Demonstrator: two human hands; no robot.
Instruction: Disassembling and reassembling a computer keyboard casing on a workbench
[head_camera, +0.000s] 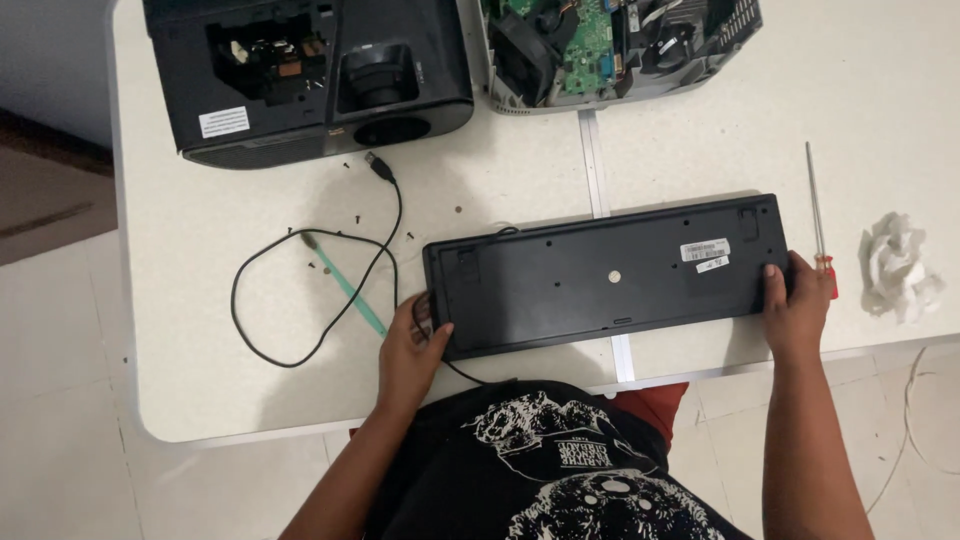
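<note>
A: hands first, what's each one doing?

B: left hand (410, 345) grips the left end of the black keyboard (610, 275), thumb on top of the edge, fingers curled under. Right hand (795, 305) clamps the right end the same way, thumb on the back panel

A: keyboard position?

B: lying upside down on the white table (200, 330), near the front edge, just ahead of the person's body, slightly tilted with the right end further away. Bottom panel faces up, white sticker (705, 250) near the right end. It sits across the metal seam (600, 170) in the table

A: cable?

B: black cable (290, 300) loops on the table left of the keyboard, plug end (378, 165) lying near the black projector (300, 75)

A: other stuff near the hands?

B: teal-handled tool (350, 290) lies across the cable loop, just beside the left hand. Red-handled screwdriver (818, 215) just past the right hand, shaft pointing away from the person. Crumpled white tissue (900, 265) further right. A few small black screws (355, 215) scattered between projector and keyboard

A: back of the table?

B: black projector at back left, casing open on top. Second device (620, 45) opened beside it, green circuit board showing
</note>
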